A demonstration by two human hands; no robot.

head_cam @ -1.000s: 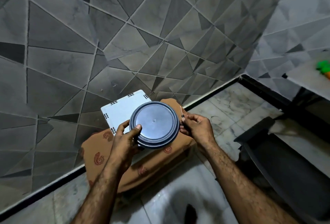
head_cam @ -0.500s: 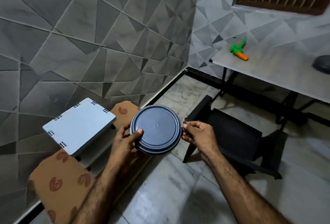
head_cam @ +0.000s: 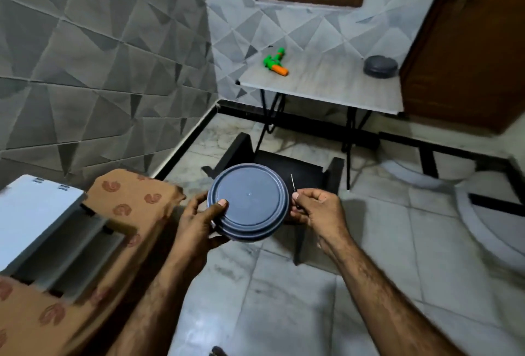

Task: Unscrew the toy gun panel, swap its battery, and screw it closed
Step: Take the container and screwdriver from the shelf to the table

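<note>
The left hand (head_cam: 199, 222) grips a round dark grey lidded container (head_cam: 248, 201) by its left rim. The thumb lies flat on the lid and the fingers curl under the base, so the container is held level in mid-air. The right hand (head_cam: 318, 211) is just beside the container's right edge, its fingers curled in tightly. Thumb and forefinger pinch a thin small screwdriver (head_cam: 293, 185) whose shaft points up. I cannot tell whether this hand also touches the container.

The green and orange toy gun (head_cam: 274, 62) lies untouched on the far left part of a pale table (head_cam: 326, 83), well apart from both hands. A second round dark container (head_cam: 380, 66) sits at the table's far right. A black chair (head_cam: 284, 168) stands between the table and the hands.

Compared with half a second ago, both grips are unchanged, but the view has swung right. The toy gun and table now sit near the top centre, and the second container is fully in view. The white box (head_cam: 34, 213) and patterned brown cloth (head_cam: 133, 199) have slid toward the left edge.
</note>
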